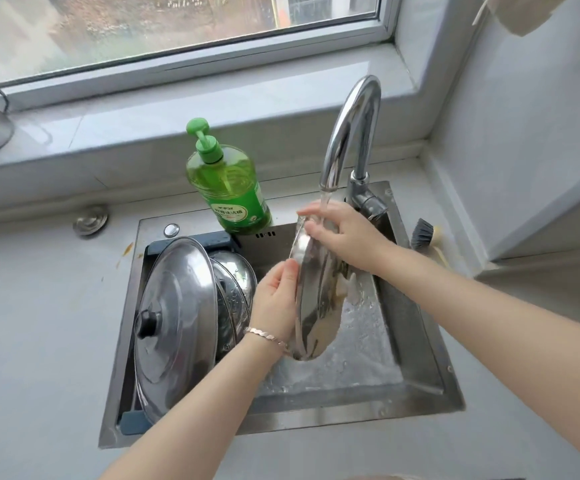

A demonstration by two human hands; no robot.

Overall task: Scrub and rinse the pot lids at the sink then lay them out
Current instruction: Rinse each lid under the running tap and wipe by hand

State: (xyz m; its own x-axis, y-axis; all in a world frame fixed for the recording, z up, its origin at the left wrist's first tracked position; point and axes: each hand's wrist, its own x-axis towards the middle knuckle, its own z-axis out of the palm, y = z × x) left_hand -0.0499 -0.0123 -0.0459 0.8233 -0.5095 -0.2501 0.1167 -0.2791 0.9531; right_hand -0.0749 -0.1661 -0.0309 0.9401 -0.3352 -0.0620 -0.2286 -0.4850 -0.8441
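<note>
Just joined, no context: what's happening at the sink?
A person is rinsing a steel pot lid on edge under the running faucet. The left hand grips its rim; the right hand rubs its upper part. More lids lean in the rack on the sink's left side.

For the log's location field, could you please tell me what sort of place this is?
Most likely a home kitchen: a steel sink under a running tap, green dish soap behind it, and both hands rinsing a pot lid below a window.
</note>
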